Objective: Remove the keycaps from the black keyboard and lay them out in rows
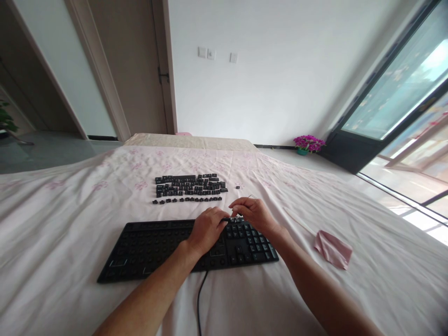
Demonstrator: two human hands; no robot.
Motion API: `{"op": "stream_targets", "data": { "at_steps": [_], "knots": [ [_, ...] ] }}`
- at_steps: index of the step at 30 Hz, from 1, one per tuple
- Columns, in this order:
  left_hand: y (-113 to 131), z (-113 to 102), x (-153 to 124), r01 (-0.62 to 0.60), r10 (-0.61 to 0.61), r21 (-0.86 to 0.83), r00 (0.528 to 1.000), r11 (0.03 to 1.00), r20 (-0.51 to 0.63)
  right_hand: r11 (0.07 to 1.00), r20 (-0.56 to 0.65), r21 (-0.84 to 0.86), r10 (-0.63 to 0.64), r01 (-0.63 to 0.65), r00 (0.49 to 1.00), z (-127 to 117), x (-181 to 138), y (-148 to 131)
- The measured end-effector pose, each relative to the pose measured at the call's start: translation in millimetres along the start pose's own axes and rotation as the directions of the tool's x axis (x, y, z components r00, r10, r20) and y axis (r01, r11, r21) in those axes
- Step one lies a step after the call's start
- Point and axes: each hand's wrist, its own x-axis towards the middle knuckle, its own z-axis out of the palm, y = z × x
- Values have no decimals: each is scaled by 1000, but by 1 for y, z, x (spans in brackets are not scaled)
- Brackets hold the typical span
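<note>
A black keyboard [168, 242] lies flat on the bed-like surface, its left and middle parts stripped of keycaps, while the keys at its right end are still on. My left hand [209, 229] rests over its upper middle, fingers closed near the top edge around something small and dark that I cannot make out. Close beside it, my right hand [255, 213] is pinched above the top right keys, with thin wire loops of what looks like a wire keycap puller [250, 196] sticking up from it. Removed black keycaps [189, 186] lie in rows beyond the keyboard.
One loose keycap [237, 187] sits apart to the right of the rows. A pink cloth pouch [333, 249] lies at the right on the pale flowered sheet [80, 205]. The keyboard's black cable [199, 298] runs toward me. Magenta flowers [308, 142] stand by the wall.
</note>
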Motion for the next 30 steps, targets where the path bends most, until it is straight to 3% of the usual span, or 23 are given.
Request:
{"op": "stream_targets", "data": {
  "at_steps": [7,13,19,26,30],
  "knots": [
    [-1,1,0,1,-1,-21,1000,1000,-9,1000,61,7,10,-11,998,-2,5,1],
    [-2,1,0,-7,7,-24,1000,1000,-10,997,19,42,69,-70,997,0,7,4],
    [-2,1,0,-20,19,-26,1000,999,-7,966,-103,101,250,-239,963,7,6,1],
    [-3,3,-2,-13,13,16,1000,1000,-2,982,-216,-159,64,-100,974,22,-8,-11],
    [-1,1,-2,-37,37,-7,999,999,4,981,-251,-143,92,-131,963,21,-3,-9]
  ]
}}
